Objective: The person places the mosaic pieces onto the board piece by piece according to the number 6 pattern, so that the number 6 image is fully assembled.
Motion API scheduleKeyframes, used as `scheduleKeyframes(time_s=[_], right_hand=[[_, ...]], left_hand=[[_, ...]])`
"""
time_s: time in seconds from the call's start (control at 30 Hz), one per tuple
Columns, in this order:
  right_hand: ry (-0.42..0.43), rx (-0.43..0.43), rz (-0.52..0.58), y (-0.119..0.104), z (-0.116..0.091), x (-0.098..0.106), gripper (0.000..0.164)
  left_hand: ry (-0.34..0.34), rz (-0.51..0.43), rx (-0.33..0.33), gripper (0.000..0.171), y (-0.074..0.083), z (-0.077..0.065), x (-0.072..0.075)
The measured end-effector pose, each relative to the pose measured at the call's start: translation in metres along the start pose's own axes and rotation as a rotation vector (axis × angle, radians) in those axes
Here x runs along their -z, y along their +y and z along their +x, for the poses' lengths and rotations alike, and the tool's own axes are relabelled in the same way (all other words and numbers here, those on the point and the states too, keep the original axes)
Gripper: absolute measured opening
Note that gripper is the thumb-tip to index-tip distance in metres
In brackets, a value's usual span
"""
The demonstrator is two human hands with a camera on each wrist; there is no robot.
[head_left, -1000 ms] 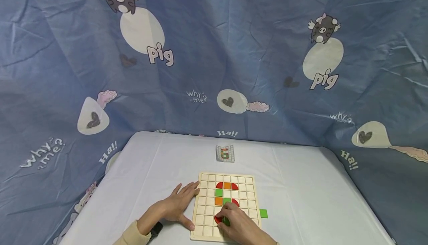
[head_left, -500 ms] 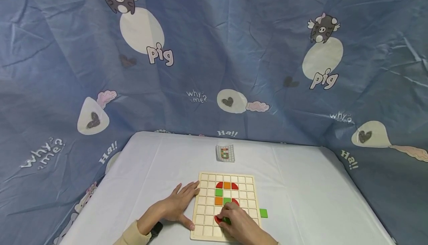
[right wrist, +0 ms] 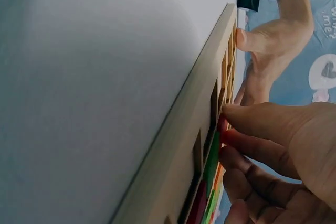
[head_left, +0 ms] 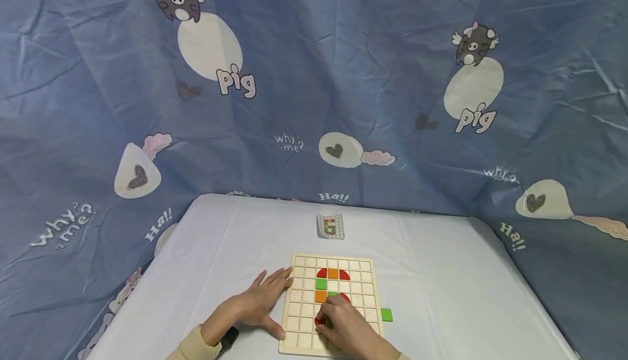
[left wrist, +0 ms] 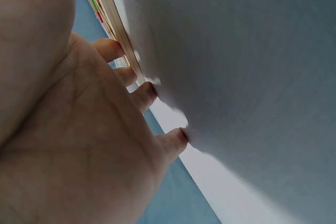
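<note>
On the white table lies a pale wooden grid board (head_left: pixel 293 323) with red, orange and green tiles set in its cells. My left hand (head_left: pixel 260 303) rests at the board's left edge, fingers spread, thumb near the lower corner. Low on the board, my right hand (head_left: pixel 345 326) pinches a red rounded-corner tile (head_left: pixel 319 322) between thumb and index finger. The right wrist view shows those fingertips on the red tile (right wrist: pixel 223 125), at the board's surface, next to a green tile (right wrist: pixel 211 161). The right hand hides several cells to its right.
A loose green square tile (head_left: pixel 386 315) lies against the board's right edge. Behind the board lies a small card (head_left: pixel 330 226) printed with a coloured grid pattern. A blue patterned cloth (head_left: pixel 275 103) hangs beyond the table's far edge.
The right hand's fingertips have shifted slightly on the red tile and cover more of it. The left hand and the board have stayed in place.
</note>
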State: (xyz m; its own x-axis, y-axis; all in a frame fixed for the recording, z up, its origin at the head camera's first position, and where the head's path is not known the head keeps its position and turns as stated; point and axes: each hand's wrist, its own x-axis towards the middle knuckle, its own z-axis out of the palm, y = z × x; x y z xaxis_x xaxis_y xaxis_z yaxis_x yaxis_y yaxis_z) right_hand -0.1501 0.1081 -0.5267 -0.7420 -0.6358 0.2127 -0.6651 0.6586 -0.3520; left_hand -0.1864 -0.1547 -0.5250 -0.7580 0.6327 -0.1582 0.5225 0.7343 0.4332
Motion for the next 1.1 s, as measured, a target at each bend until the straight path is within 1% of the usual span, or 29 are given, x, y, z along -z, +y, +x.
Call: scheduleKeyframes(time_s=[0.17,0.23,0.33,0.43,0.57,0.7,0.83,0.97,1.03,1.1], right_hand=[[-0.019,-0.095,0.075,0.002,0.001,-0.001,0.011],[-0.015,-0.104,0.078,0.002,0.001,-0.001,0.012],[-0.002,-0.084,0.061,0.002,0.001,-0.002,0.013],[0.015,-0.092,0.082,0.003,0.001,0.001,0.010],[0.050,-0.137,0.147,0.008,-0.003,0.009,0.006],[0.099,-0.182,0.155,0.019,-0.010,0.022,0.005],[0.141,-0.226,0.133,0.034,-0.020,0.037,0.005],[0.157,-0.303,0.065,0.050,-0.034,0.051,0.011],[0.147,-0.377,0.043,0.059,-0.042,0.056,0.016],[0.124,-0.451,0.051,0.068,-0.050,0.061,0.020]], left_hand=[[0.003,-0.003,-0.005,0.121,0.000,-0.001,0.000],[0.002,0.000,-0.003,0.121,0.000,-0.001,0.001],[0.001,-0.001,0.002,0.121,-0.001,-0.001,0.001],[0.000,0.001,0.002,0.121,-0.001,-0.001,0.001],[-0.008,-0.008,0.007,0.122,0.000,0.000,0.001],[-0.013,-0.012,0.014,0.122,0.002,0.000,0.002],[-0.009,-0.011,0.005,0.121,0.003,0.000,0.004],[-0.005,-0.010,0.004,0.121,0.002,0.000,0.003],[-0.003,-0.010,0.007,0.122,0.000,0.001,0.001],[-0.008,-0.014,0.006,0.122,0.000,0.001,0.000]])
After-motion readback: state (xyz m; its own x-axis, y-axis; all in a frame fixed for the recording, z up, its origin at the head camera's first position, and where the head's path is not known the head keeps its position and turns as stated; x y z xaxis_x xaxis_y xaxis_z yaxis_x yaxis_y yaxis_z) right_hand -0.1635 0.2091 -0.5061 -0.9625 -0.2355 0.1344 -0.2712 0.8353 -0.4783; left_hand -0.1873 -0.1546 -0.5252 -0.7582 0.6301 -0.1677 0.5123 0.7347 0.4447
